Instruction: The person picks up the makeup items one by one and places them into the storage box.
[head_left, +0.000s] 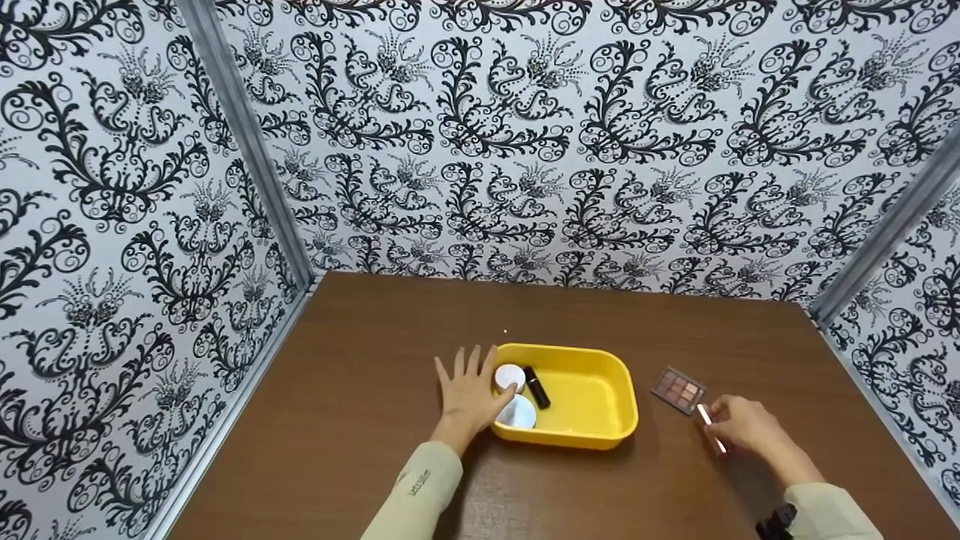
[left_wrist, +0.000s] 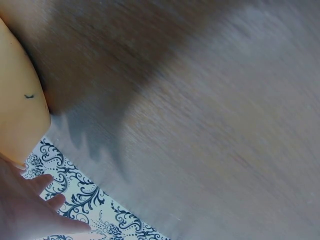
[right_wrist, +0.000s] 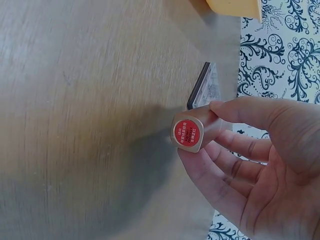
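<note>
- One slim tube (right_wrist: 192, 131), gold-toned with a round red label on its end, is pinched in the right hand (head_left: 739, 425); the thumb lies on top and the curled fingers (right_wrist: 235, 162) underneath, so it is clamped between them just above the worktop (head_left: 360, 420).
- Its long axis runs from the fingers outward: in the head view it shows as a thin pale stick slanting toward the person, and in the right wrist view the labelled end points away from the palm.
- Just beyond the fingertips, apart from them, a flat eyeshadow palette (head_left: 678, 389) is seen lying on the brown wood-grain worktop, with rows of brownish pans in a dark case.
- Further to the left of the right hand, a yellow plastic tray (head_left: 600, 431) with rounded corners and a glossy wall is placed; the right hand is the nearer of the two to the palette.
- The left hand (head_left: 470, 396) is laid flat against the tray's left rim, its fingers straight and spread, nothing being gripped.
- Beside those fingers, inside the tray, a small white jar (head_left: 510, 376), a round white lid or dish (head_left: 519, 413) and a dark cylindrical tube (head_left: 537, 387) are held.
- Black-and-white scroll-patterned walls (head_left: 525, 135) enclose the worktop on three sides.
</note>
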